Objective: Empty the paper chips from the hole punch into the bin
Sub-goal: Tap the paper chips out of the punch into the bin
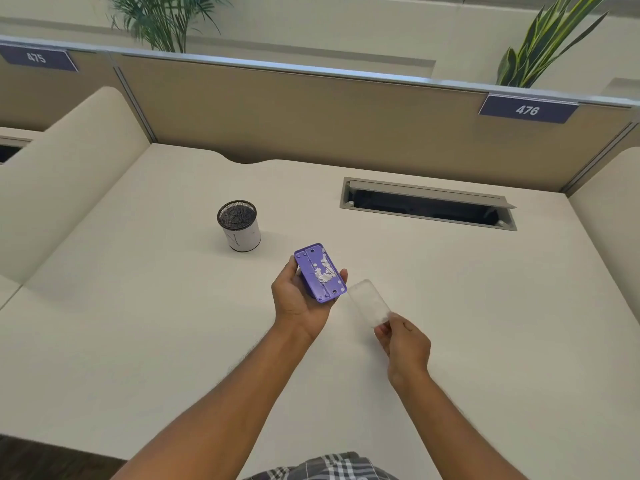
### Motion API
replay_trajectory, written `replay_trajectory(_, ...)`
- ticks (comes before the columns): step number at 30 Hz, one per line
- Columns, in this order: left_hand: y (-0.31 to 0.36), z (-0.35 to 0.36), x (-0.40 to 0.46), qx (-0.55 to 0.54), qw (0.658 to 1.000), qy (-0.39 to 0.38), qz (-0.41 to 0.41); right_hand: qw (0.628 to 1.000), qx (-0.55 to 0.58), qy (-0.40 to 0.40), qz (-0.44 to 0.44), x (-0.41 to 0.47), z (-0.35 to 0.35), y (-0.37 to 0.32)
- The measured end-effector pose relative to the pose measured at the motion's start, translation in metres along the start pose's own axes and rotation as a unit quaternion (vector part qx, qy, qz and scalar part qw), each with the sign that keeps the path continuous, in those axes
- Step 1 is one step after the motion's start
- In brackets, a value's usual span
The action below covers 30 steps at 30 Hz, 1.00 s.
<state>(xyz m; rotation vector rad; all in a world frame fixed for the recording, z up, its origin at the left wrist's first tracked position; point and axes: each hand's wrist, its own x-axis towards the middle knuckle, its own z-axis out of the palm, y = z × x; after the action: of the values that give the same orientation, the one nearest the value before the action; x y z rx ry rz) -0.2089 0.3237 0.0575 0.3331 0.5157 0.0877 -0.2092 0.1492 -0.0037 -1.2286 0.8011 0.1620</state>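
1. A purple hole punch [320, 272] is held just below the centre of the frame, underside turned up, cradled in the left hand [300, 299]; the fingers are curled around its left and lower edges, and a fingertip shows at its right edge.
2. A cluster of white paper chips [325, 271] is seen lying on the upturned purple underside, mostly along its right half.
3. A clear plastic cover [370, 302], translucent and rounded at the corners, is pinched at its lower end between the thumb and fingers of the right hand [403, 344], just right of the hole punch and apart from it.
4. Both hands are closed on what they hold, and both are held above the cream tabletop [138, 323].
5. A small cylindrical bin [239, 226], with a black mesh rim and a white wrap bearing a hand-drawn mark, stands upright on the tabletop up and to the left of the hole punch, near it but not touching.
6. A rectangular cable slot [427, 204] with its flap raised is set into the tabletop in the upper right of centre.
7. A beige partition [311, 109] is seen behind the tabletop, with a label reading 476 [527, 110] at the upper right and one reading 475 [36, 57] at the upper left.
8. Green plants [550, 39] are visible beyond the partition along the top of the frame.
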Motion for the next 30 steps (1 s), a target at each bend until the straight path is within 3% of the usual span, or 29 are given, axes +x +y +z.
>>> replay_trajectory(6,0.002,-0.003,-0.005,-0.005,0.999,0.029,0.011,0.997,-0.056,0.041,0.028,0.011,-0.014,0.017)
replay_trajectory(14,0.009,-0.008,-0.003,0.037,0.997,0.069,0.022,0.959,-0.262,0.064,-0.082,-0.003,-0.016,0.016)
replay_trajectory(16,0.01,-0.01,-0.003,0.049,0.995,0.077,0.025,0.935,-0.313,0.029,-0.163,-0.014,-0.009,0.011)
replay_trajectory(20,0.013,-0.014,-0.004,0.076,0.992,0.1,0.034,0.937,-0.211,-0.137,-0.241,-0.054,0.024,-0.006)
replay_trajectory(24,0.022,-0.018,-0.003,0.099,0.988,0.113,0.046,0.941,-0.152,-0.254,-0.161,-0.078,0.059,-0.018)
replay_trajectory(30,0.045,-0.023,0.003,0.127,0.983,0.117,0.067,0.943,-0.114,-0.295,-0.103,-0.08,0.09,-0.014)
